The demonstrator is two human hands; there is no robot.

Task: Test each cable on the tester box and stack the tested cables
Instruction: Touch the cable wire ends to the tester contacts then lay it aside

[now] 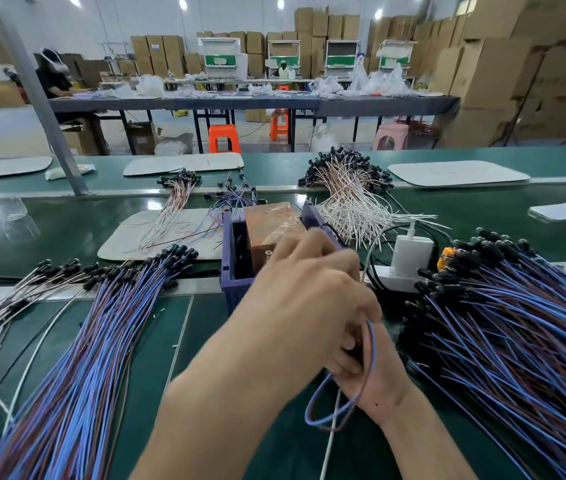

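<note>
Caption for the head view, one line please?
Left hand reaches to the tester box while the right hand grips a looped blue-and-brown cable, between two cable heaps.

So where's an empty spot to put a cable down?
Bare green mat lies between the fanned blue-and-brown cable stack on the left and the purple tester box. The shiny green belt left of the white flat tray is free too. The right side is crowded by the heaped blue cables.
</note>
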